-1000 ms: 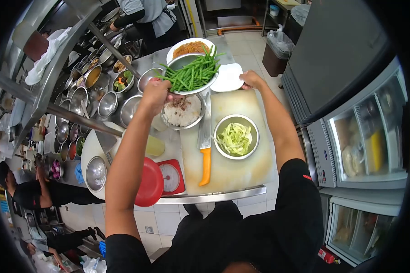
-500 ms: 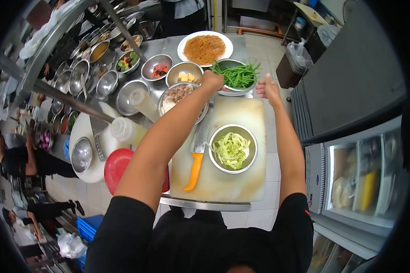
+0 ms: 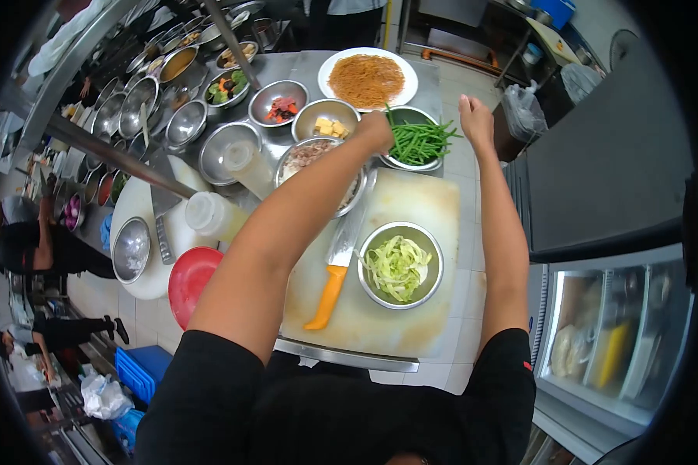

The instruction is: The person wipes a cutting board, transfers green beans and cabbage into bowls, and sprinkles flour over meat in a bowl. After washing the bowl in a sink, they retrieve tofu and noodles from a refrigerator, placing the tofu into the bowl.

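My left hand (image 3: 376, 132) is closed in a fist at the left rim of a metal bowl (image 3: 411, 165) heaped with green beans (image 3: 420, 143); its fingertips are hidden. To the right of that bowl, apart from it, my right hand (image 3: 477, 124) is raised with curled fingers; whether anything is inside cannot be seen. Nearer me, a metal bowl (image 3: 440, 273) of shredded pale-green leaves (image 3: 399, 267) stands on the cutting board (image 3: 419, 329). A knife with an orange handle (image 3: 327, 298) lies to its left.
Behind the beans is a white plate (image 3: 327, 77) of brown noodles (image 3: 367, 81). Left of my arm stand bowls of yellow cubes (image 3: 331, 128) and meat (image 3: 302, 157), squeeze bottles (image 3: 213, 215), and a red plate (image 3: 194, 283). A glass-fronted fridge (image 3: 613, 325) is at right; other people work at left.
My right hand's fingers have gone from spread to curled, and it has risen slightly. My left hand has closed into a fist by the bean bowl. The whole view has shifted slightly.
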The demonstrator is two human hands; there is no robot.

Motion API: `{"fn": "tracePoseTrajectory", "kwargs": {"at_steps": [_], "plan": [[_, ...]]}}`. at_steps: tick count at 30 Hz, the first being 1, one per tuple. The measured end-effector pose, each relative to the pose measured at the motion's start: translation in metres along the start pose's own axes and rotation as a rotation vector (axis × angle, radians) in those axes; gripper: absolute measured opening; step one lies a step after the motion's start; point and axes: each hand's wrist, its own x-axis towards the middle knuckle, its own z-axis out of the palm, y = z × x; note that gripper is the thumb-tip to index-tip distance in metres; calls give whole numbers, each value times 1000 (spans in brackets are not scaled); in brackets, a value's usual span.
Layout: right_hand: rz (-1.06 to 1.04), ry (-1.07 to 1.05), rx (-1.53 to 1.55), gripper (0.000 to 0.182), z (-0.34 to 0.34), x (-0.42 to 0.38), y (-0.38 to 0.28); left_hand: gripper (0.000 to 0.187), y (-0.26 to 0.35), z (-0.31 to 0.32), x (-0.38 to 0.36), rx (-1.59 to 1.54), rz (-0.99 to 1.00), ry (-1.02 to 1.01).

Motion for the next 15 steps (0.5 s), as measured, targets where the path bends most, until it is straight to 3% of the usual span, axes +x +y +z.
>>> {"fn": "tracePoseTrajectory", "kwargs": {"at_steps": [2, 4, 6, 8, 11, 14, 15], "plan": [[-105, 2, -43, 38, 24, 22, -11, 24, 3, -14, -18, 48, 83, 150], [-106, -148, -217, 34, 46, 43, -23, 27, 2, -31, -32, -41, 40, 126], [-37, -240, -327, 29, 71, 58, -32, 24, -5, -49, -48, -48, 117, 287], [99, -330, -574, 26, 109, 80, -21, 20, -16, -75, -77, -36, 171, 316], [204, -537, -415, 24, 115, 85, -36, 21, -42, -110, -128, -55, 320, 408], [287, -556, -336, 26, 153, 109, -18, 22, -67, -133, -191, -126, 411, 469], [398, -457, -248, 26, 141, 95, -45, 20, -77, -138, -205, -162, 429, 471]]}}
